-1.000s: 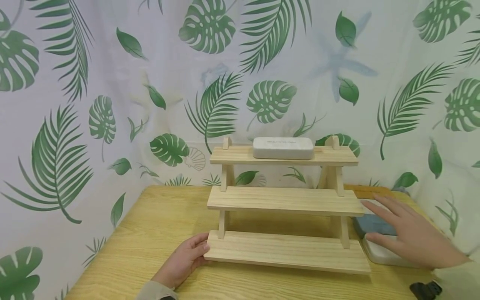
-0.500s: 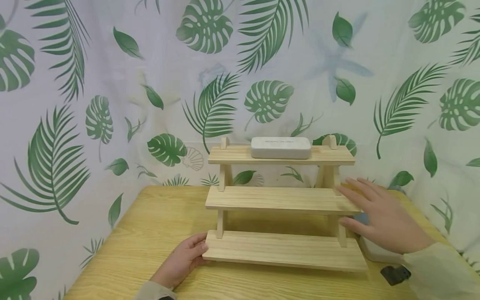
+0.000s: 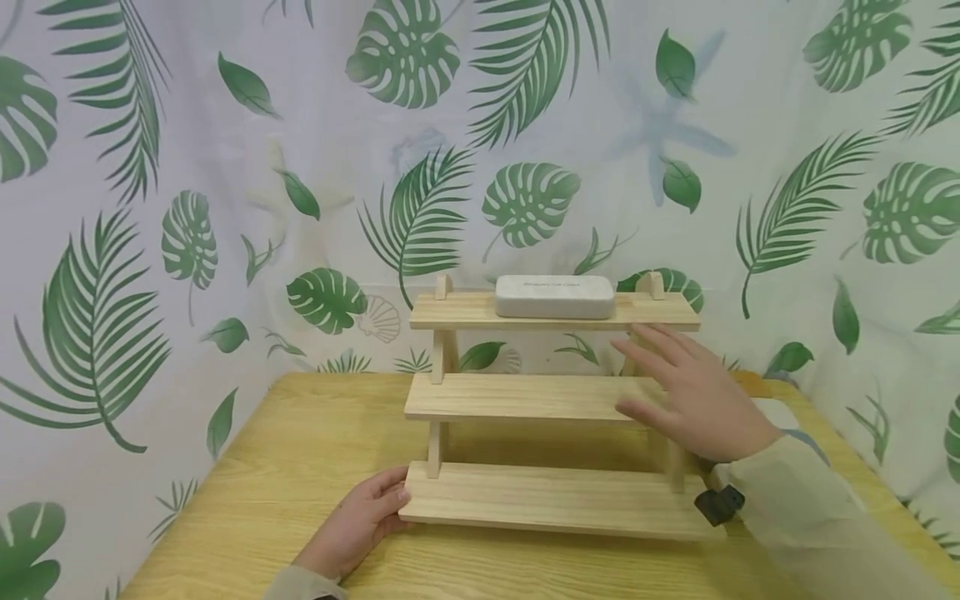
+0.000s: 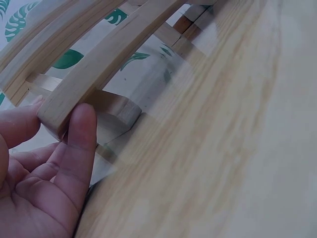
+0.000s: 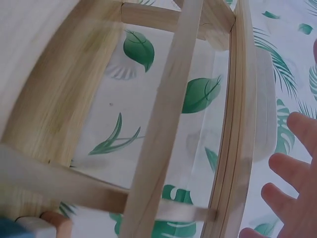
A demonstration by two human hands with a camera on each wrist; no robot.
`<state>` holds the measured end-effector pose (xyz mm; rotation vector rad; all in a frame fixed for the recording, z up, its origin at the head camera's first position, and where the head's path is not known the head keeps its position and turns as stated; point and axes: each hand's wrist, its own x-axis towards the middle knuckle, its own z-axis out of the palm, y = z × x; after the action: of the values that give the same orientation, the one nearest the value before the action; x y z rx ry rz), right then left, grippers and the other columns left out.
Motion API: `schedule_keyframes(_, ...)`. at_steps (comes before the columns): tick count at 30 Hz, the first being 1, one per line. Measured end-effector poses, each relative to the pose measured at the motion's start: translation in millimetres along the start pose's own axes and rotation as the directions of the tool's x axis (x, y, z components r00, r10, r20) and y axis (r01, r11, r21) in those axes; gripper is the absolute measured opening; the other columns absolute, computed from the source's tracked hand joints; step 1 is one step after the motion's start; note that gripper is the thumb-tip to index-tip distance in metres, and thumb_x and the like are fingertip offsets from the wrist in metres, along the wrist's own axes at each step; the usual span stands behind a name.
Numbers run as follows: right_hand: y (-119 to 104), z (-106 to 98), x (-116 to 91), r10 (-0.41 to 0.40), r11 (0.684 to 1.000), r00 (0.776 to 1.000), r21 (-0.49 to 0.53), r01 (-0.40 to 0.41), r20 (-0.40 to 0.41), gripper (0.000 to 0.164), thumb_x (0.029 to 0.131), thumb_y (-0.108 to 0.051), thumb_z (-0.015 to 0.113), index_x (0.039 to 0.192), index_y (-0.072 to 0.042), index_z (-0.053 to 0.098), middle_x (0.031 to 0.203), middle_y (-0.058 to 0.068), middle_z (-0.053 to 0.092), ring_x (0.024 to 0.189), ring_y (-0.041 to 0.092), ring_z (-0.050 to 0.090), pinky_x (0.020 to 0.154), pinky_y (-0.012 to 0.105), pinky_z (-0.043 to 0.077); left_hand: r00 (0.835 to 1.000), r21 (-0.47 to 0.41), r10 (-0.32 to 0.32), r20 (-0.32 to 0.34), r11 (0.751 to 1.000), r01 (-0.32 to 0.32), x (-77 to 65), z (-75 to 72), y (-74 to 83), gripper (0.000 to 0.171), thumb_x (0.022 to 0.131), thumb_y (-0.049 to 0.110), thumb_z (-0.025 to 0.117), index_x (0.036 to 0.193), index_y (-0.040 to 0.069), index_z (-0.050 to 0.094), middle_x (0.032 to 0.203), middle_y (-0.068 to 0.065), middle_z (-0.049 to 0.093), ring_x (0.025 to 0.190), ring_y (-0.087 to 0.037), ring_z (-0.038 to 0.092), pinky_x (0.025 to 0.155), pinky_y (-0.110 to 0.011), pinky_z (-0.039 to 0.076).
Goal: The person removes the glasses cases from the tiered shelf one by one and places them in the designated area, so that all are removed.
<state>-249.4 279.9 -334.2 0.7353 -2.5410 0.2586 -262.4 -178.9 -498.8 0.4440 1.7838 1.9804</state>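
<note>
A three-tier wooden display rack [image 3: 555, 500] stands on the table. Its top tier bears a white oblong case [image 3: 555, 304] with small print on the lid. My left hand [image 3: 360, 521] grips the left end of the lowest board; in the left wrist view, thumb and fingers [image 4: 81, 129] pinch that board end. In front of the rack's right side hovers my right hand [image 3: 697, 396], fingers spread and holding nothing, just below the top tier. It covers part of the middle board. The right wrist view has its fingers [image 5: 290, 171] apart from the case [image 5: 267, 99].
Behind my right forearm, a white case [image 3: 776, 412] and an orange item [image 3: 750, 383] show in part on the wooden table [image 3: 300, 450]. Blue [image 5: 12, 228] and white [image 5: 37, 227] items appear low in the right wrist view. A leaf-print curtain [image 3: 315, 242] hangs behind.
My right hand has moved left and up from over the cases on the right to the front of the rack. My left hand keeps its grip on the board end.
</note>
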Motion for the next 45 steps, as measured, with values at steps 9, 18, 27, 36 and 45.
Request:
schedule_keyframes(9, 0, 4, 31, 0.023, 1.0, 0.999, 0.006, -0.023, 0.032, 0.077, 0.097, -0.054, 0.063, 0.16, -0.021, 0.035, 0.164, 0.015, 0.027, 0.149, 0.042, 0.02, 0.112, 0.068, 0.023, 1.0, -0.002, 0.004, 0.009, 1.0, -0.004, -2.1, 1.5, 3.8, 0.064, 0.109, 0.02, 0.05, 0.156, -0.011, 0.02, 0.153, -0.03, 0.037, 0.126, -0.031, 0.055, 0.098, -0.04, 0.052)
schedule_keyframes(18, 1, 4, 59, 0.028, 1.0, 0.999, -0.003, -0.028, 0.024, 0.077, 0.096, -0.057, 0.062, 0.16, -0.024, 0.034, 0.165, 0.013, 0.025, 0.15, 0.039, 0.018, 0.115, 0.065, 0.019, 1.0, -0.01, -0.011, -0.012, 1.0, 0.011, -2.3, 1.6, 2.1, 0.065, 0.108, 0.021, 0.052, 0.156, -0.01, 0.021, 0.151, -0.029, 0.04, 0.126, -0.032, 0.055, 0.098, -0.04, 0.052)
schedule_keyframes(27, 6, -1, 91, 0.05, 0.997, 0.994, -0.056, -0.044, 0.099, 0.08, 0.096, -0.062, 0.059, 0.16, -0.022, 0.034, 0.165, 0.015, 0.024, 0.149, 0.041, 0.017, 0.115, 0.068, 0.016, 1.0, -0.001, -0.01, -0.014, 1.0, 0.01, -1.6, 1.3, 2.9, 0.064, 0.109, 0.021, 0.051, 0.156, -0.011, 0.022, 0.151, -0.029, 0.041, 0.126, -0.032, 0.055, 0.098, -0.04, 0.052)
schedule_keyframes(36, 15, 7, 118, 0.07, 0.997, 0.988, -0.053, -0.064, 0.135, 0.088, 0.09, -0.07, 0.06, 0.16, -0.024, 0.034, 0.165, 0.014, 0.024, 0.15, 0.041, 0.016, 0.116, 0.065, 0.017, 1.0, -0.008, -0.003, -0.012, 1.0, 0.003, -1.3, 0.5, 2.8, 0.065, 0.109, 0.021, 0.051, 0.155, -0.012, 0.021, 0.153, -0.03, 0.038, 0.127, -0.031, 0.054, 0.098, -0.04, 0.052)
schedule_keyframes(45, 20, 11, 135, 0.072, 0.996, 0.985, -0.054, -0.064, 0.158, 0.09, 0.087, -0.072, 0.063, 0.16, -0.025, 0.036, 0.165, 0.015, 0.024, 0.15, 0.042, 0.017, 0.118, 0.061, 0.018, 1.0, -0.001, -0.002, -0.007, 1.0, 0.002, -0.7, 1.5, 1.5, 0.064, 0.109, 0.021, 0.051, 0.155, -0.012, 0.022, 0.15, -0.028, 0.043, 0.123, -0.03, 0.057, 0.096, -0.039, 0.053)
